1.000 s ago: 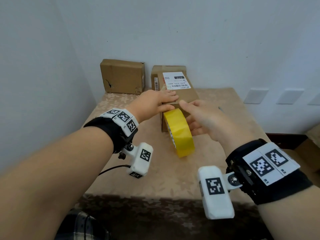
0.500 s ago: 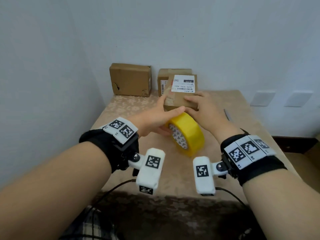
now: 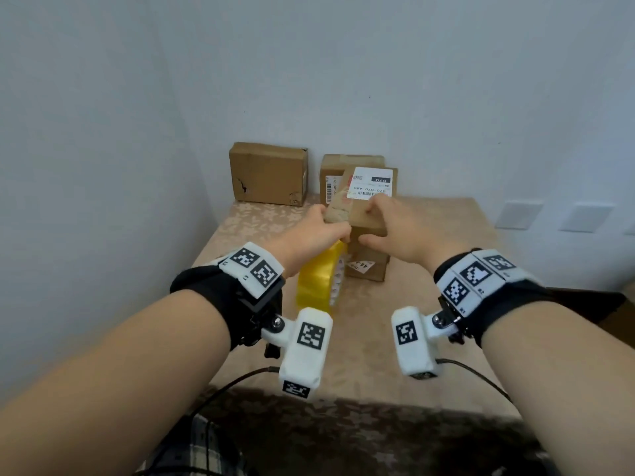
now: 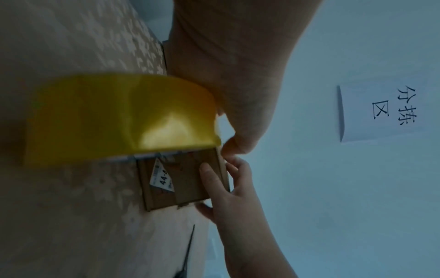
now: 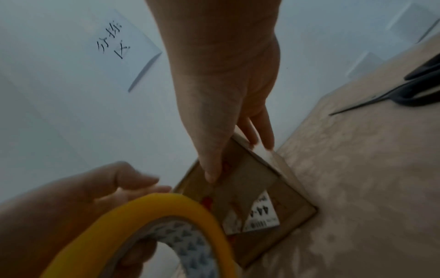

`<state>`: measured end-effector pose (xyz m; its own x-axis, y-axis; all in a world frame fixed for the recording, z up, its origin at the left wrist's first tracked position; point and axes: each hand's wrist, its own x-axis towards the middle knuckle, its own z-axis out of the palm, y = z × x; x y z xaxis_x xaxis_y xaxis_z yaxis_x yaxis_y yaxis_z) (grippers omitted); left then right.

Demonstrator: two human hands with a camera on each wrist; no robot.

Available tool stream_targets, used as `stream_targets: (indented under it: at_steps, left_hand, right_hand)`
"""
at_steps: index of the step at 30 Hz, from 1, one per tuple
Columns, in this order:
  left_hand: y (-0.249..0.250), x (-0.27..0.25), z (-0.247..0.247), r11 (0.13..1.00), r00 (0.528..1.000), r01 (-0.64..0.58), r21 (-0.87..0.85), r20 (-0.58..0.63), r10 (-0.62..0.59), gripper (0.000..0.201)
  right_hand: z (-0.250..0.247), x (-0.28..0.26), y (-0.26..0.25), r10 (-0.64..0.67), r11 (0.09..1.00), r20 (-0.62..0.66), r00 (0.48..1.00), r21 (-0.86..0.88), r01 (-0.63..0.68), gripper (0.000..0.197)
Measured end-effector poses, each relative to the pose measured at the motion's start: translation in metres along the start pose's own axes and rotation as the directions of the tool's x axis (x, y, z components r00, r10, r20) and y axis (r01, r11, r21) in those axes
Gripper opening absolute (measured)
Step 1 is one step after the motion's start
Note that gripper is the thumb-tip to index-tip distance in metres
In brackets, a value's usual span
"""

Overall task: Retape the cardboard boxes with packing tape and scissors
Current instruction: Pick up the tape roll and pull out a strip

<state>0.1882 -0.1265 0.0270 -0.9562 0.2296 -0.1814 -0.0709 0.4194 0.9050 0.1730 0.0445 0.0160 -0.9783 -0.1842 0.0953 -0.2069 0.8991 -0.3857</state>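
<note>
Cardboard box (image 3: 369,231) stands mid-table, upright, small, likely light and stiff. Right hand (image 3: 400,231) clasps its top near edge, thumb on the near face. Left hand (image 3: 314,235) holds the yellow tape roll (image 3: 318,283) just left of the box; fingers reach the top. Tape probably slick; grip through the core. Scissors (image 5: 404,90) lie far right.
</note>
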Motion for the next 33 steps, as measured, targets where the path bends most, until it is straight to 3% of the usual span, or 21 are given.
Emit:
stream_targets:
  at_steps: [3, 6, 11, 15, 17, 19, 20, 22, 24, 27, 29, 33]
  left_hand:
    - [-0.004, 0.0, -0.009, 0.982, 0.992, -0.116, 0.147, -0.025, 0.121, 0.026]
    - [-0.007, 0.001, -0.022, 0.985, 0.995, -0.094, 0.142, 0.056, 0.087, 0.034]
    - [0.002, 0.001, -0.031, 0.993, 0.978, -0.032, 0.112, 0.209, 0.007, 0.038]
    - [0.011, 0.012, -0.027, 0.993, 0.955, -0.012, 0.12, 0.295, -0.024, 0.044]
    - [0.012, 0.015, -0.027, 0.98, 0.959, -0.037, 0.198, 0.284, -0.021, 0.043]
    - [0.009, 0.019, -0.03, 0.968, 0.966, -0.056, 0.245, 0.258, -0.01, 0.044]
    - [0.007, 0.019, -0.032, 0.968, 0.97, -0.058, 0.243, 0.244, -0.003, 0.043]
    - [0.004, 0.018, -0.036, 0.968, 0.981, -0.042, 0.246, 0.194, -0.007, 0.046]
    - [0.0, 0.02, -0.04, 0.938, 0.991, -0.026, 0.344, 0.131, -0.021, 0.073]
    - [-0.004, 0.018, -0.044, 0.841, 0.992, -0.05, 0.538, 0.125, -0.021, 0.1]
    - [-0.005, 0.015, -0.043, 0.808, 0.986, -0.074, 0.584, 0.165, -0.029, 0.102]
    - [-0.011, 0.013, -0.04, 0.79, 0.99, -0.097, 0.606, 0.141, 0.014, 0.09]
  right_hand:
    - [0.016, -0.001, 0.001, 0.019, 1.0, 0.008, 1.0, -0.015, -0.019, 0.067]
    - [0.026, -0.005, -0.004, 0.041, 0.997, -0.054, 0.998, -0.064, -0.045, 0.066]
    - [0.024, -0.022, -0.02, 0.097, 0.986, -0.201, 0.975, -0.113, -0.121, 0.044]
    - [0.008, -0.03, -0.023, 0.174, 0.955, -0.195, 0.965, -0.206, -0.214, 0.042]
    - [0.0, -0.027, -0.024, 0.148, 0.92, -0.18, 0.972, -0.336, -0.202, 0.046]
    - [-0.005, -0.018, -0.026, 0.041, 0.852, -0.185, 0.982, -0.506, -0.131, 0.053]
    - [-0.005, -0.012, -0.028, -0.013, 0.834, -0.167, 0.986, -0.545, -0.082, 0.056]
    - [-0.004, 0.0, -0.027, -0.045, 0.895, -0.087, 0.995, -0.447, 0.002, 0.06]
    - [-0.002, 0.012, -0.024, -0.024, 0.944, 0.011, 1.0, -0.328, 0.026, 0.066]
    - [-0.001, 0.029, -0.021, -0.008, 0.853, 0.149, 0.989, -0.516, 0.085, 0.089]
    - [-0.008, 0.04, -0.022, -0.017, 0.821, 0.21, 0.978, -0.554, 0.133, 0.089]
    - [-0.007, 0.052, -0.022, -0.105, 0.867, 0.265, 0.959, -0.448, 0.219, 0.083]
